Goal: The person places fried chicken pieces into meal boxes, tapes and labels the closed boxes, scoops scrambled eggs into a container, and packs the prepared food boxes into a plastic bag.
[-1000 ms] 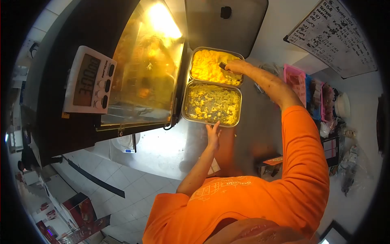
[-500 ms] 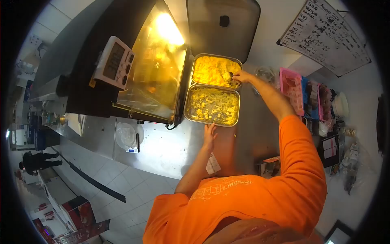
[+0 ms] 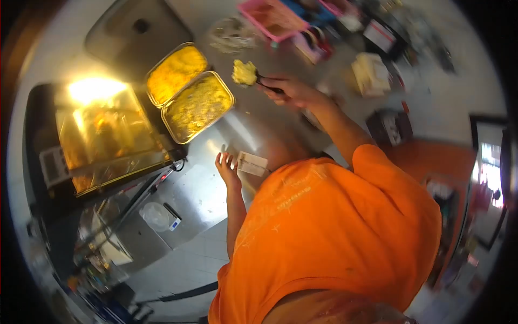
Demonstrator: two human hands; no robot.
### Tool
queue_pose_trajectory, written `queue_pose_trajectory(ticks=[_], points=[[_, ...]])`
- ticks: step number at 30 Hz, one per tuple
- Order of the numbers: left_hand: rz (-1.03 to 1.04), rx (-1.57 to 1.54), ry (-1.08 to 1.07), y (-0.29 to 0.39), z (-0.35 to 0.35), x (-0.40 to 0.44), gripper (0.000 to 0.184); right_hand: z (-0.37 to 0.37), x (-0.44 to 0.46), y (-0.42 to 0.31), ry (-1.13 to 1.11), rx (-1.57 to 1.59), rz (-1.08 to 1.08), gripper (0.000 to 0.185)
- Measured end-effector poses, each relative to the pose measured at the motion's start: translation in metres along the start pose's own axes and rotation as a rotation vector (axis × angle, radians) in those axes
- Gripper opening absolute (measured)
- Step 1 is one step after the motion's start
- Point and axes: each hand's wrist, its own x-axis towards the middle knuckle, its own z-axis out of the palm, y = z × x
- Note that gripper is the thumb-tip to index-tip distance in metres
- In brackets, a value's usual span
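Rear tray (image 3: 149, 90) and front tray (image 3: 210, 126) between display case (image 3: 108, 143) and basket (image 3: 291, 33)
On the table (image 3: 208, 186), the two adjoin; a scale (image 3: 175, 223) lies left, before the display case.

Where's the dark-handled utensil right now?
In the head view, the dark-handled utensil is in the right hand, a yellow clump at its tip, to the right of the nearer metal tray.

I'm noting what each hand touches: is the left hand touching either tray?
No: the left hand is apart from both trays, with metal worktop showing between it and the nearer one.
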Motion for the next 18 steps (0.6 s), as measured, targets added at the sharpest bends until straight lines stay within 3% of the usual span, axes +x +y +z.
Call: queue_pose_trajectory(ticks=[2, 6, 9, 12, 15, 18], points=[[-0.074, 0.010, -0.012, -0.008, 0.001, -0.009, 0.050, -0.038, -0.087, 0.021, 0.002, 0.056, 0.001, 0.024], [-0.126, 0.134, -0.117, -0.017, 0.014, -0.017, 0.049, -0.095, -0.199, 0.066, 0.498, -0.047, -0.133, 0.026], [-0.087, 0.256, -0.273, -0.015, 0.041, -0.012, 0.049, -0.140, -0.195, 0.124, 0.895, -0.253, -0.306, 0.026], [-0.046, 0.320, -0.375, 0.000, 0.083, -0.016, 0.050, -0.175, -0.154, 0.168, 1.223, -1.023, -0.448, 0.026], [0.022, 0.315, -0.459, 0.011, 0.105, -0.022, 0.051, -0.193, -0.114, 0.204, 1.273, -1.414, -0.518, 0.027], [0.054, 0.299, -0.451, 0.018, 0.099, -0.042, 0.049, -0.179, -0.109, 0.201, 1.402, -1.306, -0.578, 0.026]])
